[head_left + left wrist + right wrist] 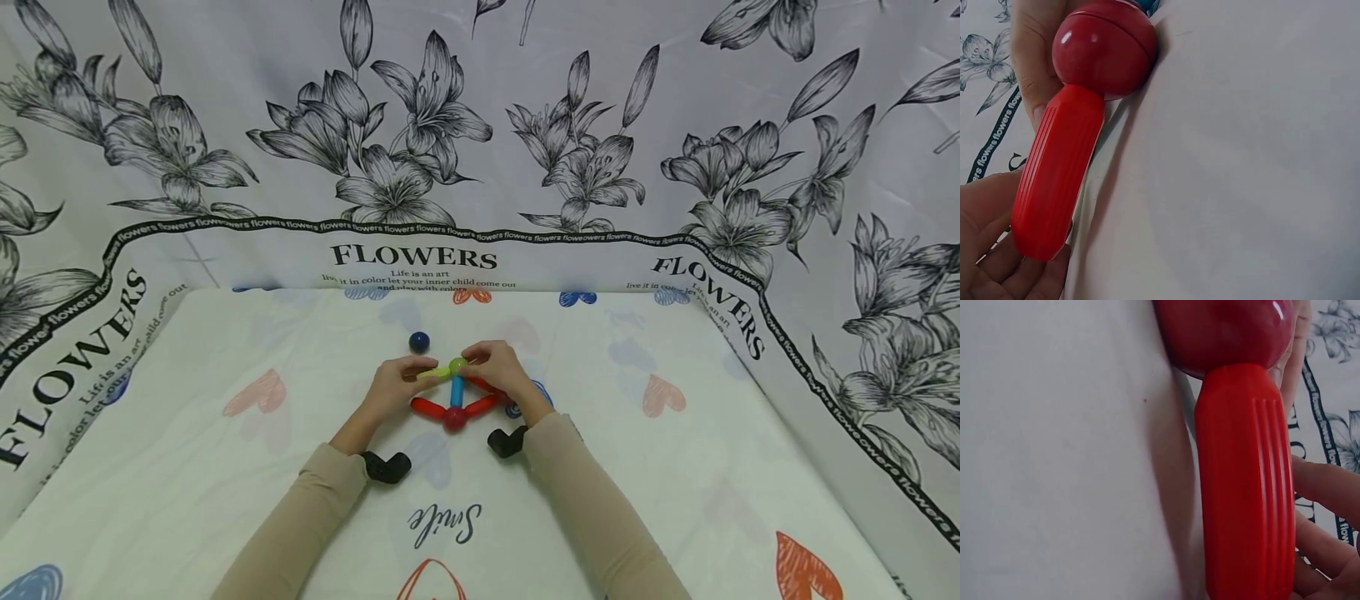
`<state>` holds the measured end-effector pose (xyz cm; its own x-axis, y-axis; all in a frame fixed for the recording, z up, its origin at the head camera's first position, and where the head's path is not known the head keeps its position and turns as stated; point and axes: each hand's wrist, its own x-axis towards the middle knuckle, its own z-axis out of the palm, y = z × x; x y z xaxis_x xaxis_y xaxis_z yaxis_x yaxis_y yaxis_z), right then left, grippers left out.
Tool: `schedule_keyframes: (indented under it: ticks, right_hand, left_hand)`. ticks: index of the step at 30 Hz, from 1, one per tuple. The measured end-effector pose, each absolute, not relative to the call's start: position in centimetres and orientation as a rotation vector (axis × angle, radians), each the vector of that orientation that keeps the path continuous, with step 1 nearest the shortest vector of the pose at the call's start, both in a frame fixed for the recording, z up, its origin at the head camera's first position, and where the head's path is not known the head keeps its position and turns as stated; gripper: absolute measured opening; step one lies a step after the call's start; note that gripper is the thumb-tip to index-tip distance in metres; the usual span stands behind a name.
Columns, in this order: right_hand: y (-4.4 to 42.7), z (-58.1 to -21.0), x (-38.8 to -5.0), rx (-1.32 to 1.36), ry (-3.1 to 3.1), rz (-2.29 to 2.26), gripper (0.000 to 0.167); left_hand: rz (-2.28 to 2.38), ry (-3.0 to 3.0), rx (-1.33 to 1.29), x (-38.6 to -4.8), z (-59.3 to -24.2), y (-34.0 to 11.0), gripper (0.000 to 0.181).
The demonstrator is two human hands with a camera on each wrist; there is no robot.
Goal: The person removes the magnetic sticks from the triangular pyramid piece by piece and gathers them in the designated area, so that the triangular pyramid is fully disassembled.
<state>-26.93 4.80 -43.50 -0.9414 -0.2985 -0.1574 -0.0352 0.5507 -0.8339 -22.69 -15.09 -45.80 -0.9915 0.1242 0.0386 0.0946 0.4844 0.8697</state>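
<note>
In the head view, a red ball (454,418) joins a left red rod (429,407), a right red rod (481,405) and a blue rod (457,391) leading up to a green ball (458,365). My left hand (391,387) pinches a yellow-green rod (432,373) whose end meets the green ball. My right hand (496,368) grips the green ball between thumb and fingers. Another red rod lies partly under the right hand. Both wrist views show the red ball (1105,49) and a red rod (1245,487) up close, fingers behind them.
A dark blue ball (419,342) lies on the patterned cloth (300,492) behind the left hand. Black wrist-worn devices (387,467) sit at both wrists. A flower-printed sheet (525,192) stands around the back and sides.
</note>
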Motion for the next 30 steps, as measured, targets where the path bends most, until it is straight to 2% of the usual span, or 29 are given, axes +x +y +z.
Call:
schedule_keyframes:
  ticks: [7, 30]
  right_hand:
    - [4.76, -43.34, -27.28, -0.336, 2.519, -1.256, 0.036]
    - [4.54, -43.28, -27.83, -0.149, 2.492, -1.181, 0.033]
  left_hand:
    - [1.529, 2.699, 0.207, -22.71, -45.83, -14.92, 0.032]
    - [1.497, 2.682, 0.238, -22.60, -45.79, -15.75, 0.029]
